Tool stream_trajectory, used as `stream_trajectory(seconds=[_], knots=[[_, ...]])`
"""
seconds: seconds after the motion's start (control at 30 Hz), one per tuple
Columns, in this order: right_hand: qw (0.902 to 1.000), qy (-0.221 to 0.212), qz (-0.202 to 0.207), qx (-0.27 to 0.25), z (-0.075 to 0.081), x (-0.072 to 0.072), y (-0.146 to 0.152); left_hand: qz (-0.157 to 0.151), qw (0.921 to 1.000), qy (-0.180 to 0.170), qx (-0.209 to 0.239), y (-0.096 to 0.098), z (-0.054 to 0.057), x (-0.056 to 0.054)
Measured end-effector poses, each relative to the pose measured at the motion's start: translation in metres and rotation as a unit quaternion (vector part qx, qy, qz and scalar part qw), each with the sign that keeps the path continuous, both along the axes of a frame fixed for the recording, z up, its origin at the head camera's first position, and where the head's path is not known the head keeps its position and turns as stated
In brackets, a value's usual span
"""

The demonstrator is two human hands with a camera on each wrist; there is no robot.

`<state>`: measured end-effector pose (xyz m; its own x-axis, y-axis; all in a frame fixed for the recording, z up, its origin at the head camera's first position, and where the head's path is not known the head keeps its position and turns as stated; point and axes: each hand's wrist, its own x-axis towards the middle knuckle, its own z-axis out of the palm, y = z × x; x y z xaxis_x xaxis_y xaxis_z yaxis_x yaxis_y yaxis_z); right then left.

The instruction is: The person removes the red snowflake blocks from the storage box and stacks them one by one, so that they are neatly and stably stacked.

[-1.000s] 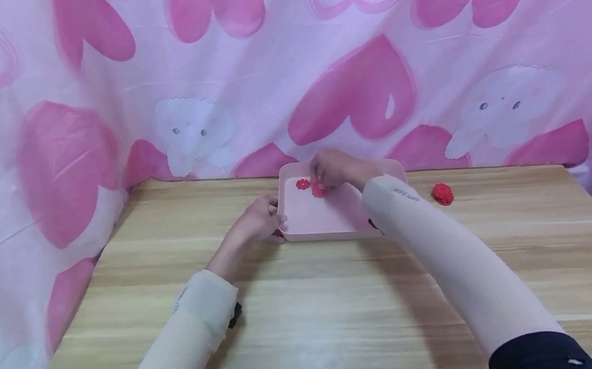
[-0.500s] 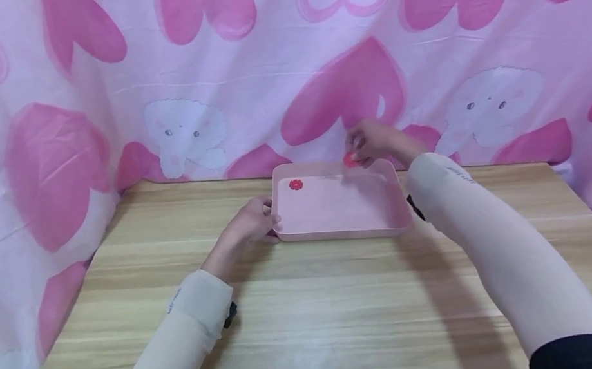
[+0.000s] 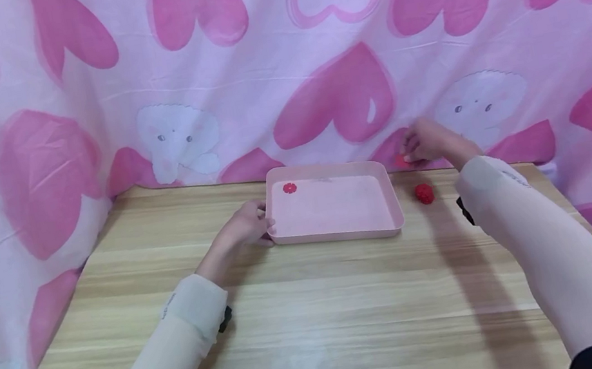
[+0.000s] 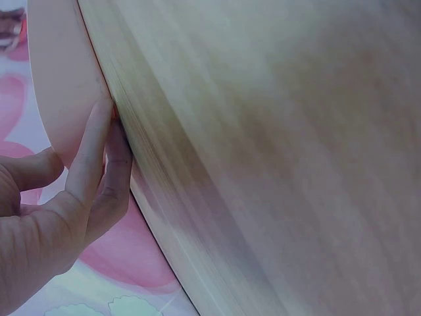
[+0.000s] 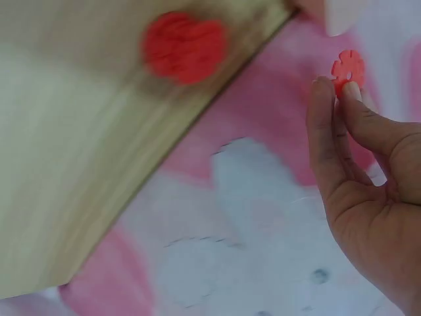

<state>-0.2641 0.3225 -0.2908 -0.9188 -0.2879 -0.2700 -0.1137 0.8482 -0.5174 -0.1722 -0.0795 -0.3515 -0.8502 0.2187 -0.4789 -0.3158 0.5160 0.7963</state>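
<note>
My right hand point(image 3: 430, 141) pinches a small red flower-shaped disc point(image 5: 348, 69) between thumb and fingertips, to the right of the tray and above the table's back edge. The disc has notched edges and a hole in its middle. A little nearer to me, a clump of stacked red discs point(image 3: 424, 193) lies on the table. On the left, my left hand point(image 3: 244, 224) grips the left end of a shallow pink tray point(image 3: 334, 238), thumb at the rim and fingers along the outer wall point(image 4: 66, 79). One red disc point(image 3: 289, 188) lies flat in the tray's back left corner.
The wood-grain table point(image 3: 296, 328) ends at a pink heart-patterned cloth point(image 3: 328, 94) hanging along its back and left. The tray stands near that back edge.
My right hand has lifted a red disc out of the tray and carried it right, past the tray's end. The left hand keeps its grip. The head view has turned slightly right.
</note>
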Motion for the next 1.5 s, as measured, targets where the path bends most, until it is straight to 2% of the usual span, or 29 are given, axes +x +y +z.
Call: stream_trajectory(seconds=[0.1,0.2,0.33,0.57,0.8,1.13,1.23,1.3,1.5], knots=[[0.9989,-0.042,-0.02,-0.006,-0.009,0.005,0.016,-0.002,1.0,-0.001,-0.003,0.0,-0.001,0.0],[0.9973,-0.068,-0.018,0.023,-0.018,0.009,0.029,-0.005,1.0,0.001,0.001,0.0,-0.001,0.001],[0.9957,-0.078,-0.008,0.049,-0.026,0.013,0.04,-0.006,1.0,0.0,0.0,0.0,0.0,0.001],[0.9949,-0.092,-0.004,0.041,-0.033,0.02,0.046,-0.003,1.0,-0.002,0.002,-0.001,0.001,0.001],[0.9961,-0.069,-0.006,0.054,-0.032,0.019,0.046,-0.004,1.0,-0.002,0.001,0.0,0.0,0.0],[0.9953,-0.072,-0.004,0.065,-0.031,0.016,0.036,0.005,0.9999,-0.002,0.016,-0.001,0.0,-0.001],[0.9961,-0.055,0.001,0.069,-0.03,0.013,0.029,0.002,1.0,-0.001,0.009,-0.001,0.0,-0.002],[0.9974,-0.03,0.013,0.065,-0.026,0.011,0.02,-0.002,1.0,0.0,0.005,-0.001,0.0,-0.002],[0.9952,0.04,0.046,0.077,-0.013,0.003,-0.032,0.0,1.0,0.003,0.004,0.001,0.001,-0.001]])
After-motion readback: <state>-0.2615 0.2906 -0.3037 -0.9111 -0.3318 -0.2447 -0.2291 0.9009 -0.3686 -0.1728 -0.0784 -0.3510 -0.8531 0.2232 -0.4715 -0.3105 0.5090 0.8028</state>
